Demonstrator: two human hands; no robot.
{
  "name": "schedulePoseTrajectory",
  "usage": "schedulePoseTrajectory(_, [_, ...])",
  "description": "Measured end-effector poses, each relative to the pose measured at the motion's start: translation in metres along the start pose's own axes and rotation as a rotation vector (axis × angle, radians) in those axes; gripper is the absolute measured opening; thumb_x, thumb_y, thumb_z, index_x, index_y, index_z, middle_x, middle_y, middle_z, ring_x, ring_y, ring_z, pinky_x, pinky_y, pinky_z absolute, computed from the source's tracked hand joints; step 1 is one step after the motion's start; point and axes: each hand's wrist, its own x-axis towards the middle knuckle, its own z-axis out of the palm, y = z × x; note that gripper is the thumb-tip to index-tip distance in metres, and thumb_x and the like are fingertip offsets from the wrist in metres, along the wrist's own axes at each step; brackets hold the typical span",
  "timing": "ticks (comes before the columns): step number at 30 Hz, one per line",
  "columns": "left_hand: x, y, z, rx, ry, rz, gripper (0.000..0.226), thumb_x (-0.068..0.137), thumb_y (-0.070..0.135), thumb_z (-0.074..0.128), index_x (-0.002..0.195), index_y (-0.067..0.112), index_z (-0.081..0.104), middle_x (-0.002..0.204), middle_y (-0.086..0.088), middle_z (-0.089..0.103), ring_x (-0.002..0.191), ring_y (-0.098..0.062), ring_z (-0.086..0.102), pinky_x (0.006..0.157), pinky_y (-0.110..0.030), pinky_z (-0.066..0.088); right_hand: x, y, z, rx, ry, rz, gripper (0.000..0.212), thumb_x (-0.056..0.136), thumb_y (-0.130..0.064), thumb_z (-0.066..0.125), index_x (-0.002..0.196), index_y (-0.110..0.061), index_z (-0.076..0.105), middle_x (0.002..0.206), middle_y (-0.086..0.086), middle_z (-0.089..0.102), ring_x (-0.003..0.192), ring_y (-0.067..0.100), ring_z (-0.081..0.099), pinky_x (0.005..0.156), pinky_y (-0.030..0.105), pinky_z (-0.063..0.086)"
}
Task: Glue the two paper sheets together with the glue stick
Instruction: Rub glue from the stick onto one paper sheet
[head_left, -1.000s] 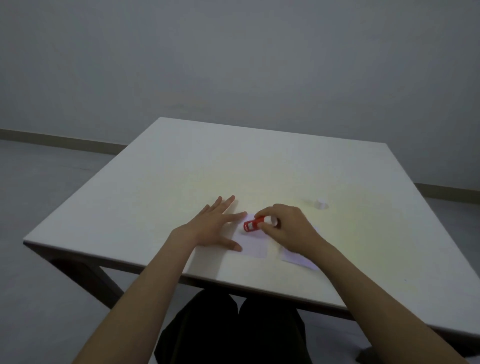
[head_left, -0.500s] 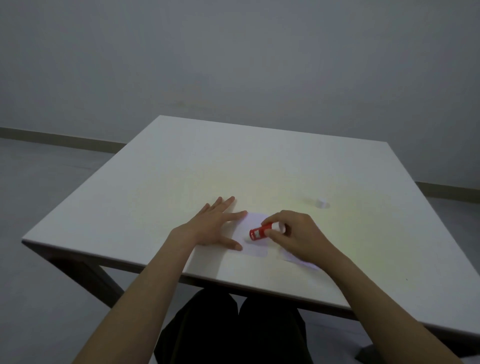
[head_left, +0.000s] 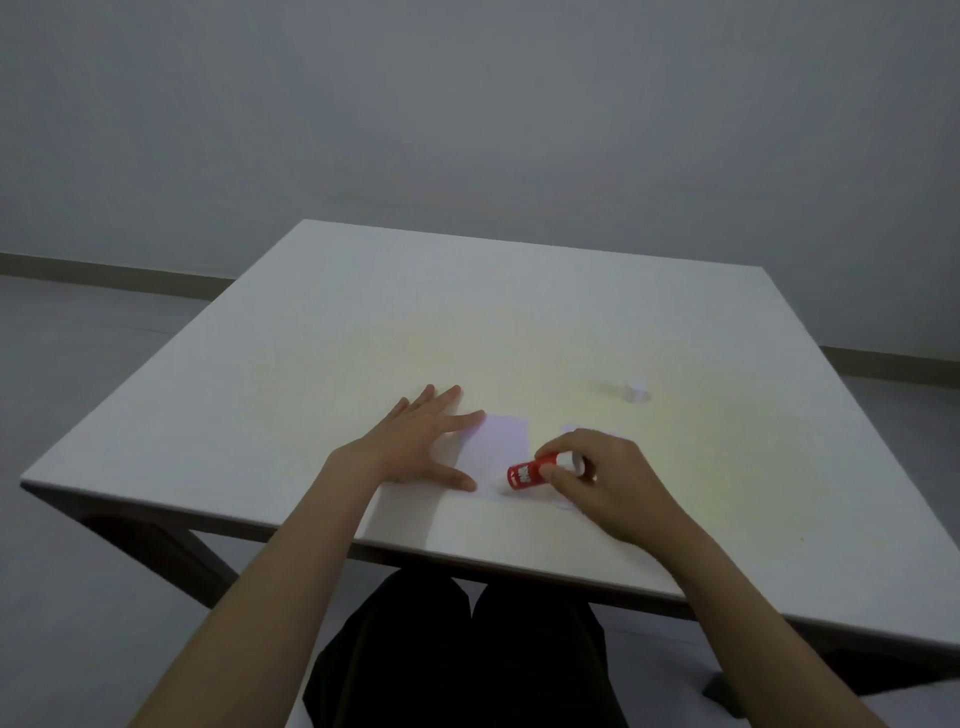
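Observation:
A pale sheet of paper lies flat near the table's front edge. My left hand rests on its left side with fingers spread, pressing it down. My right hand grips a red glue stick, tilted with its lower end at the sheet's near right corner. A second pale sheet lies mostly hidden under my right hand; only a far corner and a near sliver show.
The white table fills the middle of the view. A small white cap stands on it, beyond and to the right of my right hand. My dark-clothed legs are under the front edge. Grey floor and wall surround the table.
My right hand has dragged the glue stick from the sheet's far left part toward its near right corner. My left hand has stayed in place on the sheet.

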Motion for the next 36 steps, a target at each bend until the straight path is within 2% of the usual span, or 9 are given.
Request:
schedulePoseTrajectory(6, [-0.001,0.001,-0.001,-0.01,-0.005,-0.001,0.097,0.067,0.069,0.062,0.146,0.044,0.013,0.161,0.005,-0.007,0.146,-0.02,-0.014,0.117,-0.043,-0.007,0.014,0.013,-0.009,-0.017,0.17,0.16,0.013,0.086,-0.018,0.062,0.097,-0.017,0.07,0.063,-0.016,0.045,0.059,0.0,0.042,0.055,0.011,0.033])
schedulePoseTrajectory(10, [0.001,-0.002,0.001,-0.005,-0.002,0.001,0.099,0.064,0.072,0.061,0.145,0.045,0.011,0.161,0.005,-0.008,0.146,-0.02,-0.014,0.116,-0.042,-0.008,-0.002,0.008,-0.008,0.011,0.066,0.07,0.009,0.084,-0.022,0.064,0.09,-0.023,0.07,0.062,-0.011,0.046,0.058,0.006,0.044,0.057,0.019,0.034])
schedulePoseTrajectory(14, [0.003,-0.003,0.002,0.006,0.0,-0.005,0.1,0.062,0.074,0.06,0.145,0.046,0.011,0.16,0.005,-0.007,0.146,-0.02,-0.014,0.116,-0.043,-0.008,-0.006,0.005,-0.012,0.056,-0.035,0.025,0.007,0.083,-0.02,0.065,0.083,-0.015,0.071,0.06,-0.013,0.049,0.059,0.01,0.044,0.058,0.025,0.034])
schedulePoseTrajectory(20, [-0.001,0.0,0.003,-0.066,0.018,0.0,0.096,0.066,0.066,0.065,0.145,0.043,0.015,0.161,0.005,-0.007,0.146,-0.019,-0.016,0.116,-0.043,-0.011,0.009,0.002,-0.015,0.091,0.261,0.147,0.014,0.086,-0.02,0.064,0.098,-0.023,0.07,0.063,-0.009,0.051,0.056,0.005,0.045,0.056,0.005,0.037])
schedulePoseTrajectory(23, [-0.002,-0.001,0.005,-0.075,0.022,0.007,0.095,0.069,0.064,0.065,0.146,0.042,0.014,0.16,0.005,-0.009,0.145,-0.019,-0.019,0.116,-0.044,-0.014,0.008,0.001,-0.011,0.342,0.303,0.238,0.014,0.087,-0.022,0.062,0.097,-0.026,0.071,0.056,0.0,0.054,0.051,0.01,0.047,0.055,0.014,0.038])
schedulePoseTrajectory(25, [-0.002,-0.003,0.006,-0.091,0.028,0.015,0.095,0.069,0.064,0.064,0.146,0.044,0.012,0.16,0.006,-0.01,0.145,-0.018,-0.02,0.115,-0.043,-0.015,0.006,-0.002,-0.007,0.717,0.305,0.357,0.015,0.089,-0.018,0.06,0.097,-0.02,0.072,0.055,0.004,0.057,0.048,0.011,0.049,0.051,0.022,0.04])
schedulePoseTrajectory(28, [-0.001,-0.006,0.006,-0.15,0.027,0.017,0.095,0.068,0.066,0.064,0.145,0.047,0.011,0.16,0.007,-0.008,0.145,-0.016,-0.02,0.114,-0.042,-0.016,0.002,-0.011,0.003,1.237,0.234,0.579,0.017,0.091,-0.014,0.055,0.093,-0.008,0.07,0.06,0.004,0.057,0.045,0.012,0.048,0.044,0.02,0.038])
schedulePoseTrajectory(31, [0.001,-0.006,0.006,-0.186,0.035,0.008,0.094,0.067,0.067,0.064,0.144,0.048,0.014,0.16,0.008,-0.005,0.145,-0.014,-0.019,0.114,-0.042,-0.016,-0.003,-0.018,0.011,1.409,0.138,0.687,0.014,0.091,-0.018,0.053,0.087,-0.011,0.065,0.064,0.004,0.06,0.045,0.012,0.05,0.041,0.019,0.041])
schedulePoseTrajectory(36, [-0.002,-0.003,0.006,-0.273,0.083,0.005,0.08,0.072,0.062,0.064,0.141,0.049,0.025,0.16,0.008,0.004,0.146,-0.014,-0.013,0.114,-0.039,-0.015,-0.007,-0.029,0.019,1.525,0.057,0.709,0.022,0.092,-0.023,0.051,0.103,-0.008,0.063,0.067,0.004,0.069,0.045,0.01,0.053,0.04,0.018,0.043])
